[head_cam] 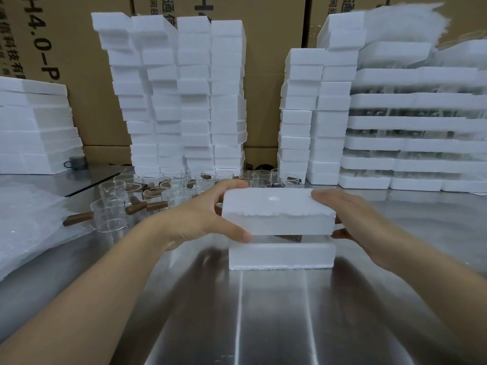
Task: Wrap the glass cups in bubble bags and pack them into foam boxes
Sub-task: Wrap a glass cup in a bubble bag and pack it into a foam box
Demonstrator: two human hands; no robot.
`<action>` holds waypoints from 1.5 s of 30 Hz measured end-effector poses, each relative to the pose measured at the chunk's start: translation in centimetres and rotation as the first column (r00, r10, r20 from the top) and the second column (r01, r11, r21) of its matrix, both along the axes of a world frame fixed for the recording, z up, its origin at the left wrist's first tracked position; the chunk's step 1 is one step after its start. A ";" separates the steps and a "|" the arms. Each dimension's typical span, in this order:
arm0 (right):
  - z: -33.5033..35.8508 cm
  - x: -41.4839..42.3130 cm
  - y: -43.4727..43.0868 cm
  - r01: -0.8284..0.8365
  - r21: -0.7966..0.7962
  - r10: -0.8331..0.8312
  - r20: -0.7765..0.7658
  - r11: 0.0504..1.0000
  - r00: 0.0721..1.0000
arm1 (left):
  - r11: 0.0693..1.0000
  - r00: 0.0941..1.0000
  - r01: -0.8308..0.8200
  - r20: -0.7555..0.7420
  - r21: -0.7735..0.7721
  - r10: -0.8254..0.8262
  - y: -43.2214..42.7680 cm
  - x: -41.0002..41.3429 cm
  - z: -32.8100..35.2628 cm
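Foam lid (pixel 276 209) hangs just above the foam box base (pixel 279 255), gripped at 9 o'clock by the left hand (pixel 200 219) and at 3 o'clock by the right hand (pixel 355 219). Glass cups (pixel 118 204) stand at 10 o'clock of it.

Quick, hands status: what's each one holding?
Left hand: grips the foam lid at its left end.
Right hand: grips the foam lid at its right end.

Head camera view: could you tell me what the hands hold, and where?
The foam lid: left hand grips its left end, right hand its right end, just above the foam base.
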State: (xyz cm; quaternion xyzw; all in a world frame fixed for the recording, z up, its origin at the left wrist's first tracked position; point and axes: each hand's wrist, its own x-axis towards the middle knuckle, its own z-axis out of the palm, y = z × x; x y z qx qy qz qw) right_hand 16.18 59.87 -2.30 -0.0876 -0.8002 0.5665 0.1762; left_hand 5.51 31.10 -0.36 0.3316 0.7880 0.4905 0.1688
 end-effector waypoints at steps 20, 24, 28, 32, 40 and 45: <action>-0.5 0.0 0.4 -0.075 -0.115 0.068 -0.058 0.991 0.996 | 0.998 1.000 -0.005 -0.005 -0.070 0.005 0.2 0.7 0.4; -0.8 -0.2 0.3 -0.076 -0.120 0.070 -0.052 0.990 0.996 | 0.997 1.000 0.007 0.003 -0.081 -0.007 0.1 0.7 0.4; -0.8 -0.1 0.3 -0.082 -0.112 0.077 -0.043 0.990 0.996 | 0.992 1.000 0.010 -0.021 -0.122 -0.013 0.1 0.8 0.5; -1.0 0.0 0.2 -0.110 -0.122 0.107 -0.038 0.986 0.994 | 0.987 0.999 0.017 -0.039 -0.159 -0.024 0.2 1.0 0.7; -1.4 -0.3 0.2 -0.144 -0.183 0.139 -0.040 0.972 0.989 | 0.979 0.998 0.037 -0.039 -0.199 -0.046 0.3 0.7 0.5; -1.7 -0.6 0.5 -0.135 -0.195 0.132 -0.027 0.971 0.991 | 0.973 0.997 0.055 -0.050 -0.222 -0.067 0.4 0.3 -0.1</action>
